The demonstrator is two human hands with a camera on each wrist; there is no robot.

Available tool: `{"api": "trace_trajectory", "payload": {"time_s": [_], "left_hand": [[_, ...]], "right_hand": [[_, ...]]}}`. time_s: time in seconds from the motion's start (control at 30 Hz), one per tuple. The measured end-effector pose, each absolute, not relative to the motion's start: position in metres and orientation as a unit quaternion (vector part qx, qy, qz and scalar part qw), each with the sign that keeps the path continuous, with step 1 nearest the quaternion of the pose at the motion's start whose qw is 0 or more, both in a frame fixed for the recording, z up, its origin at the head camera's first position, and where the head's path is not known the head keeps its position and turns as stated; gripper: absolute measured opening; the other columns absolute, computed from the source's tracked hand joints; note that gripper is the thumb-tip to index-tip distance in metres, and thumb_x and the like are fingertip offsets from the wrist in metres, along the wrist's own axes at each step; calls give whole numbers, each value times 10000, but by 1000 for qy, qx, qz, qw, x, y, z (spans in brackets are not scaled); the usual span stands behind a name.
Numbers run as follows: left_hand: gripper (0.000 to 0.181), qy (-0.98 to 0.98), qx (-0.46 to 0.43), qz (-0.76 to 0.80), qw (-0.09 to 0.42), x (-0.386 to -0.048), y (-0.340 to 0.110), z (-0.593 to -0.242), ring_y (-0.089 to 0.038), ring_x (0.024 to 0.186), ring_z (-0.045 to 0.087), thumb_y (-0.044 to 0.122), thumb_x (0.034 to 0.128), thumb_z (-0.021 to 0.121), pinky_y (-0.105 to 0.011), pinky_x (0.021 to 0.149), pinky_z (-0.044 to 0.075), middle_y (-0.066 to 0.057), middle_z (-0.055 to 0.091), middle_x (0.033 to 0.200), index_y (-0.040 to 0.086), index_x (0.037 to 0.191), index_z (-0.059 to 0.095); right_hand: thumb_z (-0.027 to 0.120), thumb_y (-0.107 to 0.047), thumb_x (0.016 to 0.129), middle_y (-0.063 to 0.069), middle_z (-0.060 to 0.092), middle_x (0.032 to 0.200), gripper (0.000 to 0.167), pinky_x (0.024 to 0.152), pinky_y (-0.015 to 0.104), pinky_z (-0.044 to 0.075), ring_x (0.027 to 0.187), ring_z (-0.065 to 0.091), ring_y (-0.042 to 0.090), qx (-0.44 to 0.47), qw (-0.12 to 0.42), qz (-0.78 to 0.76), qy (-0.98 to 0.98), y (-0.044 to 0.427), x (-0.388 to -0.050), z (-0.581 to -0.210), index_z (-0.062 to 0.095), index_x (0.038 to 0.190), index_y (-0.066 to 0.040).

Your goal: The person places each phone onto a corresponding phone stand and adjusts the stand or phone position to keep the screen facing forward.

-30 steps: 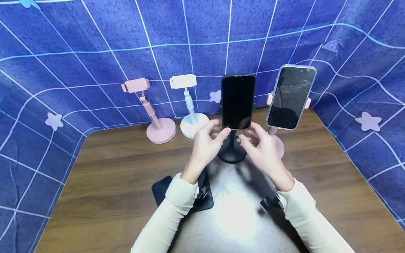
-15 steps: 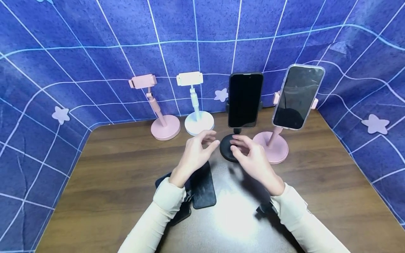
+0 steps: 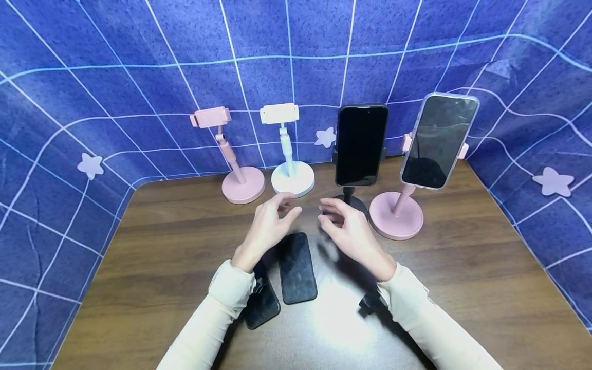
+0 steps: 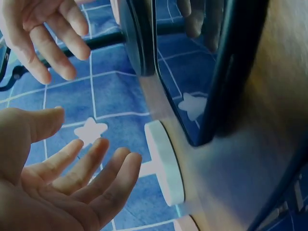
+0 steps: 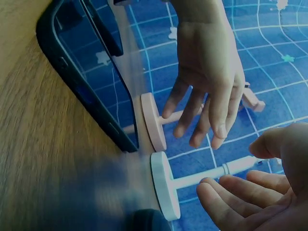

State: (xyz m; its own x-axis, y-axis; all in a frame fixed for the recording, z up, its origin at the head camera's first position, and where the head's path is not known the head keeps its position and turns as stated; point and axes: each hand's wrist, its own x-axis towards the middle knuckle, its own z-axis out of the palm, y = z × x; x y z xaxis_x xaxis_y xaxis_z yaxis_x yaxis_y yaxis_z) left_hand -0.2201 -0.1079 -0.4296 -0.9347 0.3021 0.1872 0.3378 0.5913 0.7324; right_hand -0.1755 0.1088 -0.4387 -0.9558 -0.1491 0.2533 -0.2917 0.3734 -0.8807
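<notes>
1. Hovering above the table (image 3: 462, 267), the left hand (image 3: 268, 223) and right hand (image 3: 350, 228) are both free, fingers loosely bent, palms roughly facing each other, gripping nothing.
2. Closest to them is the right flat phone (image 3: 298, 270), lying screen up near the middle of the table, its far end just by the left hand. The left flat phone (image 3: 263, 306) is just beside it, slightly skewed and partly hidden by the left wrist.
3. Handling, my guess: rigid slabs, pretty light but dense enough to notice. The glass looks glossy (the wrist views catch star reflections in it), so probably slick and not something you'd want to drop.
4. I'd take either one by the long edges, thumb one side, fingers the other, around the middle. The dark rims look easier to grip than the glass, and you'd keep smudges off.
5. Go easy around the far right: the upright dark phone (image 3: 362, 146) sits clamped on the black stand (image 3: 355, 201), and the pale-edged phone (image 3: 439, 141) leans on the right pink stand (image 3: 396, 218). Both look top-heavy to me, so a bump could tip them.
</notes>
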Motion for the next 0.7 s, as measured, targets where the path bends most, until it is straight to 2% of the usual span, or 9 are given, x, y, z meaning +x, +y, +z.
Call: {"api": "trace_trajectory", "payload": {"time_s": [0.23, 0.47, 0.7], "left_hand": [[397, -887, -157, -431, 56, -232, -118, -425, -326, 1074, 726, 186, 995, 687, -443, 982, 564, -186, 739, 1163, -3, 1336, 614], [407, -880, -138, -448, 71, -242, -121, -419, -347, 1130, 701, 199, 998, 670, -456, 996, 552, -208, 725, 1199, 10, 1352, 602], [394, -877, -137, -450, 93, -254, -120, -419, -362, 1069, 725, 181, 988, 680, -473, 970, 563, -216, 734, 1175, 6, 1334, 614]], "right_hand": [[658, -143, 989, 191, 715, 1263, 375, 872, 421, 611, 1053, 751, 283, 142, 68, 531, -833, 95, -186, -444, 616, 1343, -26], [657, -140, 977, 210, 711, 1263, 384, 858, 453, 610, 1039, 751, 312, 152, 82, 488, -855, 85, -195, -453, 616, 1335, -7], [648, -179, 988, 214, 709, 1263, 423, 896, 447, 600, 1053, 749, 318, 146, 78, 450, -878, 81, -205, -457, 593, 1373, -15]]}}
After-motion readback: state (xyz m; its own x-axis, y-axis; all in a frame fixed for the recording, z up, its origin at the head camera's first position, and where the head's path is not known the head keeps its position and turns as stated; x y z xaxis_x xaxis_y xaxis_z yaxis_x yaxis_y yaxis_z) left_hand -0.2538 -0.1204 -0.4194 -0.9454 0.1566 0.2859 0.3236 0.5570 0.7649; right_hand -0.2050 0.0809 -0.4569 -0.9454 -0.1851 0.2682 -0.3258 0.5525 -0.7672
